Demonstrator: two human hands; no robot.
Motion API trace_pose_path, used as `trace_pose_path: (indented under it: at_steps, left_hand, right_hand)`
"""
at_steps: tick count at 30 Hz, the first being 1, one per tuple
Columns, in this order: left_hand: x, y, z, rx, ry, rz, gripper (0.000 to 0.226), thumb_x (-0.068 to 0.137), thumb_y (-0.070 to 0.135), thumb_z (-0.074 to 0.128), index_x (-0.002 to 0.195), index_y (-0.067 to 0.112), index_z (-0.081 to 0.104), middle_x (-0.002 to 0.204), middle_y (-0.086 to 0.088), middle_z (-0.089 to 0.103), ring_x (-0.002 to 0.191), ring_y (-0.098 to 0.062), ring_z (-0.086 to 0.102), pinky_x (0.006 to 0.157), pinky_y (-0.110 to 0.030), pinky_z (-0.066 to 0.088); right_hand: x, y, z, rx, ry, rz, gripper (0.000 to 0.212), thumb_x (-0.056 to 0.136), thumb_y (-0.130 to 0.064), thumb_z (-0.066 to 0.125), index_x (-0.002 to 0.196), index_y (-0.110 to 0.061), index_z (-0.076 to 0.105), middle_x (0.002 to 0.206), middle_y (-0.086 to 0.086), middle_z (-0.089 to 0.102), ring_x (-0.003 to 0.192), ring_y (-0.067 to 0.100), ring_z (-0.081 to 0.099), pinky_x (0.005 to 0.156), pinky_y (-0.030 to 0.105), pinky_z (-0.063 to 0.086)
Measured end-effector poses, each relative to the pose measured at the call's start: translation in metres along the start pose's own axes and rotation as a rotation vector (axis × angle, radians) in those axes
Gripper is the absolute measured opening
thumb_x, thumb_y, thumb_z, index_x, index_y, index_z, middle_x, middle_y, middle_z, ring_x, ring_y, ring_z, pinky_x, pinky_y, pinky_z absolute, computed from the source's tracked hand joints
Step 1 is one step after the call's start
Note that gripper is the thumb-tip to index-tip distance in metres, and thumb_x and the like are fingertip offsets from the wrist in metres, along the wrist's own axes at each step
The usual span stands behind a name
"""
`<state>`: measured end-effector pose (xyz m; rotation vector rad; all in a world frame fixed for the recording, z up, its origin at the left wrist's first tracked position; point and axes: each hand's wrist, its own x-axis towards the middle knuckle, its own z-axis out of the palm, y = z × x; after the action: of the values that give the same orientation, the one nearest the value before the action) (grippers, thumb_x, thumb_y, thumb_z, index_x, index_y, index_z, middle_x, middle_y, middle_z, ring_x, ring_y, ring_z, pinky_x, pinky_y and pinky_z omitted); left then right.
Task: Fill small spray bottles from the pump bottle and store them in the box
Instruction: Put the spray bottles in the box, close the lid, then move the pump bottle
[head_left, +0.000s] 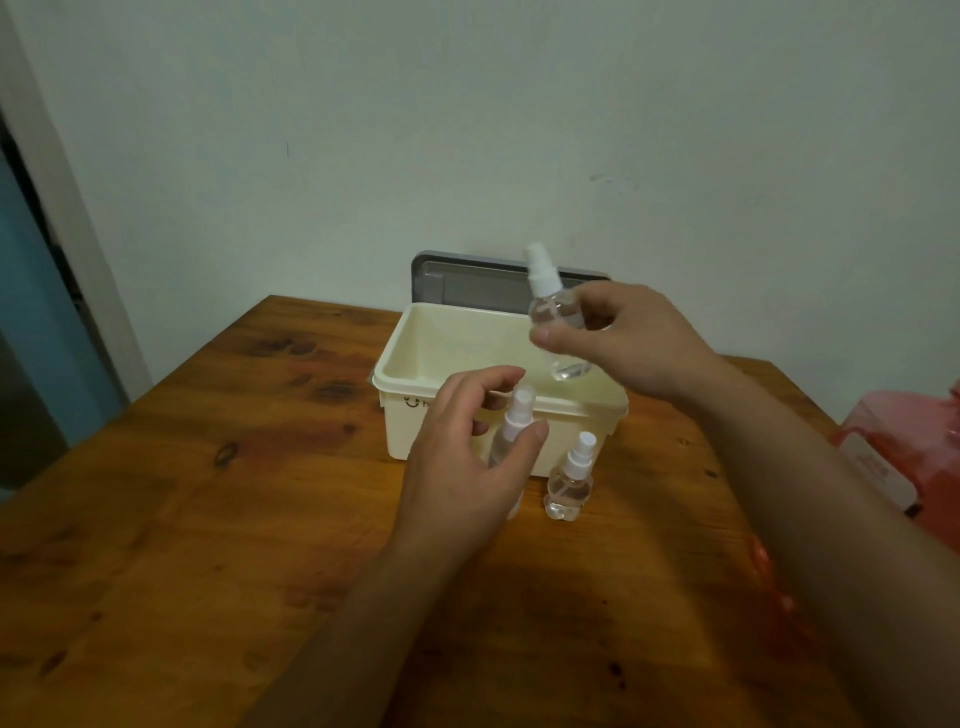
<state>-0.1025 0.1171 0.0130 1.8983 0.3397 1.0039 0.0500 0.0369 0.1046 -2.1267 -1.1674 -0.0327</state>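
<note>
At the far left edge of the frame we see a pale door frame (67, 208), and a plain wall (467, 130) fills the upper half. A wooden surface (208, 519) with dark knots spreads across the lower half.

Just left of centre, the left hand (462, 467) reaches in from the bottom of the frame. Its fingers (488, 376) are curled, and the thumb lies across the front of a small spray bottle (511, 415) that stands on the surface against the front of the box. This bottle is blurred and partly hidden by the hand, so we cannot tell whether the fingers actually grip it or only surround it.

Behind the hand, at the centre, sits the cream box (395, 387), open, with a dark mark printed on its front wall. A grey lid (467, 286) stands on edge behind it, leaning on the wall.

A little right of the first bottle, a second spray bottle (570, 483) stands upright on the surface, close to the box front, with clear liquid in it and a white spray head. Nothing touches it.

Right of centre, the right hand (639, 343) holds a third spray bottle (553, 312) in the air above the open box. We see it pinched between thumb and fingertips, tilted, its white head pointing up and slightly left, with a little clear liquid at its base.

At the right edge lies a red plastic bag (893, 452), partly cut off by the frame.
</note>
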Motion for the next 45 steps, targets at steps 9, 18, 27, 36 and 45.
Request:
trace_pose_path:
  at_steps: [9, 18, 27, 36, 45]
  left_hand:
    - [0.002, -0.004, -0.001, 0.007, -0.033, -0.013, 0.034, 0.088, 0.027, 0.068, 0.112, 0.045, 0.052, 0.109, 0.025, 0.056, 0.104, 0.006, 0.052, 0.087, -0.028, 0.052]
    - [0.003, -0.006, 0.001, 0.042, -0.066, -0.023, 0.034, 0.086, 0.029, 0.069, 0.113, 0.041, 0.052, 0.109, 0.023, 0.057, 0.104, 0.003, 0.052, 0.088, -0.033, 0.053]
    - [0.004, -0.006, -0.001, 0.057, -0.067, -0.043, 0.034, 0.086, 0.028, 0.07, 0.114, 0.039, 0.054, 0.109, 0.021, 0.058, 0.102, 0.003, 0.053, 0.087, -0.032, 0.053]
    - [0.004, -0.009, 0.0, 0.136, -0.144, -0.091, 0.04, 0.085, 0.036, 0.07, 0.114, 0.045, 0.045, 0.101, 0.029, 0.051, 0.098, 0.006, 0.05, 0.082, -0.02, 0.048]
    - [0.002, -0.009, 0.001, 0.173, -0.185, -0.141, 0.046, 0.085, 0.038, 0.07, 0.126, 0.037, 0.05, 0.108, 0.022, 0.053, 0.093, 0.005, 0.05, 0.074, -0.011, 0.04]
  right_hand:
    - [0.041, 0.002, 0.028, -0.621, -0.434, -0.009, 0.048, 0.086, -0.053, 0.064, 0.116, -0.016, 0.065, 0.09, -0.004, 0.062, 0.084, 0.018, 0.056, 0.074, 0.032, 0.048]
    - [0.065, 0.012, 0.054, -0.684, -0.655, 0.044, 0.026, 0.096, -0.023, 0.057, 0.115, -0.008, 0.067, 0.1, 0.005, 0.064, 0.09, 0.022, 0.059, 0.079, 0.03, 0.046]
    - [0.08, 0.028, 0.071, -0.737, -0.747, 0.061, 0.016, 0.099, -0.018, 0.054, 0.106, -0.008, 0.065, 0.079, 0.0, 0.056, 0.079, 0.017, 0.054, 0.085, 0.032, 0.048]
    - [0.084, 0.045, 0.081, -0.659, -0.738, 0.132, 0.009, 0.098, -0.022, 0.054, 0.095, -0.017, 0.061, 0.097, 0.004, 0.064, 0.095, 0.022, 0.059, 0.096, 0.037, 0.051]
    - [0.077, 0.033, 0.07, -0.691, -0.755, 0.076, 0.018, 0.098, -0.021, 0.054, 0.111, -0.015, 0.066, 0.117, 0.006, 0.066, 0.105, 0.024, 0.059, 0.1, 0.037, 0.048]
